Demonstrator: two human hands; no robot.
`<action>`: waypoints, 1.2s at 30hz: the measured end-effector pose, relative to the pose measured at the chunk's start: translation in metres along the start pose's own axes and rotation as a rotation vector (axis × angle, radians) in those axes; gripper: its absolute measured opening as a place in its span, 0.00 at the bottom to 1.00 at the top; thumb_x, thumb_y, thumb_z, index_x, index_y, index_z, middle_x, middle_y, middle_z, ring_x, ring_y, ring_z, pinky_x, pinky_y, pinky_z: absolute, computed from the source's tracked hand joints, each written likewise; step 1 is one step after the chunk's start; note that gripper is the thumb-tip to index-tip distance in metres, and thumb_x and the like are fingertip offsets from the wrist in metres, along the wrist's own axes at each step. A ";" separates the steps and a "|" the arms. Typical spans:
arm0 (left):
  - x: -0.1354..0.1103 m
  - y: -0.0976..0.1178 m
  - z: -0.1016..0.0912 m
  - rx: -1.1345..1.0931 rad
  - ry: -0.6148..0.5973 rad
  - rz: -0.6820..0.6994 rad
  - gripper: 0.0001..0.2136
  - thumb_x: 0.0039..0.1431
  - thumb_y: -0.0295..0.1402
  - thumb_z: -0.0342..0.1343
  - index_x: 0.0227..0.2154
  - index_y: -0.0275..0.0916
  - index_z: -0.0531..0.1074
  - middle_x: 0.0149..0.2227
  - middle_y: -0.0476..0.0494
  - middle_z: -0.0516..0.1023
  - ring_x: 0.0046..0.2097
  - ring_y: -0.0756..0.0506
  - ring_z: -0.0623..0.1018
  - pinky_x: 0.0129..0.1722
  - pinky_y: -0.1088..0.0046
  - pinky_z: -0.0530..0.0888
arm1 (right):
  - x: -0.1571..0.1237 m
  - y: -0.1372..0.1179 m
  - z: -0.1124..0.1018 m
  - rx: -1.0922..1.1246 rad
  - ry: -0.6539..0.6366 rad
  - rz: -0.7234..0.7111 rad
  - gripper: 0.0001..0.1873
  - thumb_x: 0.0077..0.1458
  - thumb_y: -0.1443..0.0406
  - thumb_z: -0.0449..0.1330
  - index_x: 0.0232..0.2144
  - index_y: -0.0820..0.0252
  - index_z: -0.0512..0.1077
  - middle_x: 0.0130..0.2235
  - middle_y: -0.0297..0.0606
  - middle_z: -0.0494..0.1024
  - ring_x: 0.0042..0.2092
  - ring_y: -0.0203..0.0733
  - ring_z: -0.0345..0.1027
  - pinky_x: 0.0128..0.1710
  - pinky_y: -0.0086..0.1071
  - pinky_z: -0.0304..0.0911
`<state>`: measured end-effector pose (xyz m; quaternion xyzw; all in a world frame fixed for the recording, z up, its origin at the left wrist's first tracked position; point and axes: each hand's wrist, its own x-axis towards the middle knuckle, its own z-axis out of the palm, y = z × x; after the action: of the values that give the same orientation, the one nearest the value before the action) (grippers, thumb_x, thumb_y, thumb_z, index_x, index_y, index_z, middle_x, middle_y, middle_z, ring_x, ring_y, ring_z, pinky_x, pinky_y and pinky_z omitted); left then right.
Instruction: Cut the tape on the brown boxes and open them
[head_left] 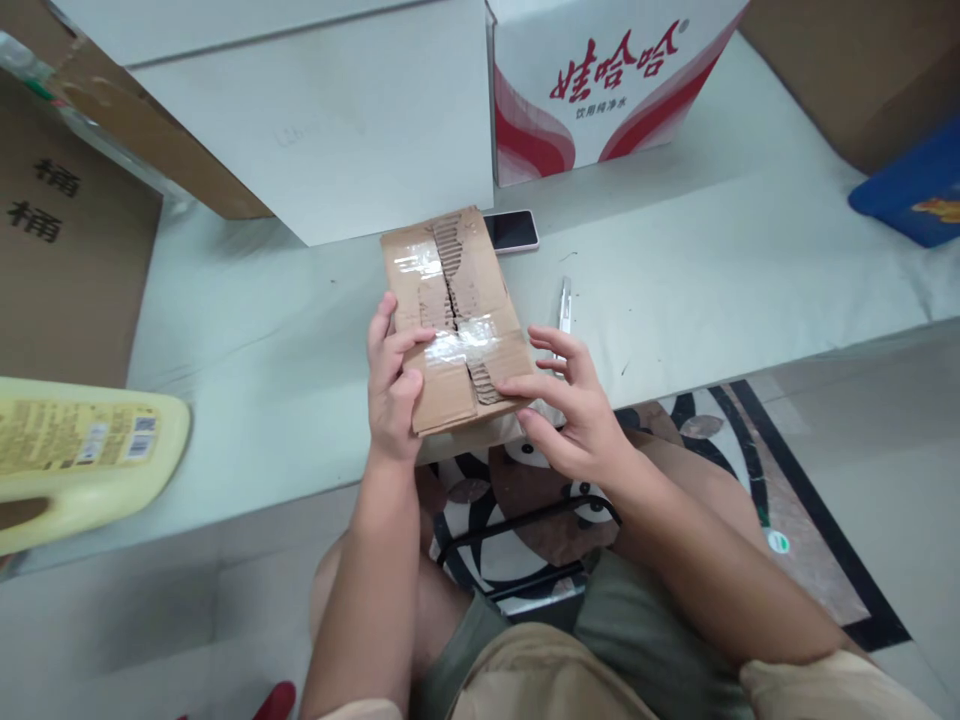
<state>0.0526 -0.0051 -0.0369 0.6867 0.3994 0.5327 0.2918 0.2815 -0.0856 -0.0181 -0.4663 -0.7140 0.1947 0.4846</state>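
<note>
A small brown cardboard box (435, 300) is tilted at the table's near edge, with clear tape across its top in two places. A torn strip down its middle shows corrugation and a dark slit. My left hand (394, 385) grips the box's left side, fingertips on the top and thumb near the front left corner. At the near right corner my right hand (574, 405) pinches the box between index finger and thumb, its other fingers spread beside the right edge. Just beyond those fingers a box cutter (565, 305) lies on the table, its lower part hidden by them.
A phone (514, 230) lies behind the box. Large white cartons (315, 130) and a red-and-white carton (600, 90) stand at the back. A yellow jug (90, 460) is at the left, a blue package (915, 190) at the right. The pale table (712, 250) ends before my knees.
</note>
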 end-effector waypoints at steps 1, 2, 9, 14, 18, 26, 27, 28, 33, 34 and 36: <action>-0.001 0.000 0.000 0.003 0.005 -0.012 0.21 0.63 0.56 0.53 0.47 0.48 0.79 0.73 0.48 0.63 0.76 0.34 0.58 0.76 0.51 0.57 | 0.000 0.001 -0.002 0.011 0.003 0.005 0.15 0.63 0.64 0.57 0.49 0.50 0.79 0.66 0.45 0.64 0.67 0.55 0.64 0.59 0.51 0.70; -0.002 0.000 0.000 0.002 0.007 -0.023 0.22 0.63 0.56 0.52 0.47 0.48 0.79 0.73 0.49 0.63 0.76 0.35 0.58 0.76 0.52 0.58 | 0.000 0.002 -0.005 0.023 0.004 0.009 0.15 0.64 0.64 0.57 0.49 0.50 0.79 0.66 0.45 0.64 0.67 0.54 0.64 0.59 0.50 0.71; -0.006 -0.003 0.010 -0.096 0.093 0.068 0.19 0.67 0.43 0.47 0.52 0.46 0.79 0.71 0.49 0.68 0.77 0.39 0.55 0.77 0.55 0.53 | 0.004 0.021 -0.028 -0.132 0.055 0.214 0.18 0.64 0.62 0.55 0.53 0.57 0.75 0.43 0.44 0.79 0.44 0.48 0.74 0.46 0.45 0.71; -0.014 0.006 0.021 -0.034 0.145 0.093 0.20 0.69 0.43 0.44 0.52 0.46 0.78 0.70 0.47 0.69 0.77 0.37 0.56 0.77 0.48 0.54 | 0.007 0.037 -0.037 -0.456 -0.257 0.521 0.27 0.64 0.58 0.54 0.63 0.57 0.72 0.40 0.46 0.78 0.42 0.53 0.71 0.43 0.43 0.65; -0.021 0.011 0.026 0.030 0.161 0.078 0.21 0.70 0.46 0.43 0.54 0.49 0.77 0.73 0.50 0.64 0.76 0.37 0.58 0.76 0.48 0.55 | 0.009 0.047 -0.035 -0.579 -0.418 0.520 0.24 0.65 0.57 0.55 0.58 0.57 0.75 0.40 0.48 0.76 0.43 0.54 0.69 0.44 0.42 0.63; -0.023 0.014 0.029 0.108 0.199 0.060 0.23 0.71 0.49 0.40 0.51 0.46 0.76 0.70 0.43 0.67 0.76 0.35 0.58 0.76 0.50 0.56 | 0.024 0.041 -0.016 -0.518 -0.489 0.478 0.22 0.61 0.66 0.54 0.56 0.63 0.71 0.37 0.45 0.79 0.39 0.51 0.70 0.37 0.38 0.57; -0.023 0.015 0.029 0.120 0.199 0.056 0.23 0.71 0.49 0.40 0.51 0.46 0.76 0.70 0.43 0.66 0.76 0.34 0.58 0.76 0.50 0.56 | 0.025 0.040 -0.014 -0.502 -0.471 0.499 0.25 0.61 0.67 0.54 0.60 0.63 0.68 0.38 0.45 0.80 0.38 0.50 0.70 0.36 0.38 0.57; -0.024 0.015 0.029 0.135 0.197 0.050 0.23 0.71 0.49 0.40 0.51 0.45 0.76 0.71 0.42 0.65 0.76 0.34 0.58 0.75 0.49 0.56 | 0.025 0.039 -0.013 -0.496 -0.453 0.521 0.27 0.61 0.67 0.54 0.62 0.64 0.66 0.41 0.45 0.80 0.38 0.50 0.71 0.35 0.37 0.57; -0.025 0.016 0.028 0.159 0.180 0.051 0.24 0.71 0.48 0.38 0.53 0.45 0.75 0.70 0.42 0.66 0.76 0.35 0.58 0.75 0.49 0.57 | 0.025 0.038 -0.010 -0.560 -0.464 0.531 0.26 0.61 0.62 0.56 0.60 0.63 0.67 0.46 0.50 0.82 0.39 0.51 0.74 0.31 0.36 0.57; -0.025 0.016 0.028 0.161 0.181 0.052 0.24 0.71 0.48 0.38 0.53 0.45 0.75 0.71 0.42 0.66 0.76 0.35 0.57 0.75 0.49 0.57 | 0.026 0.039 -0.010 -0.566 -0.466 0.540 0.26 0.61 0.62 0.56 0.60 0.63 0.69 0.44 0.50 0.83 0.38 0.51 0.74 0.31 0.36 0.57; -0.025 0.015 0.028 0.166 0.186 0.054 0.24 0.71 0.48 0.38 0.52 0.45 0.75 0.71 0.43 0.65 0.76 0.35 0.58 0.76 0.48 0.56 | 0.029 0.040 -0.010 -0.557 -0.447 0.580 0.20 0.61 0.62 0.56 0.53 0.64 0.74 0.39 0.48 0.82 0.36 0.49 0.73 0.31 0.36 0.56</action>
<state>0.0804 -0.0333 -0.0438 0.6667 0.4491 0.5666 0.1813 0.3068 -0.0433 -0.0275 -0.7061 -0.6659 0.2189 0.1005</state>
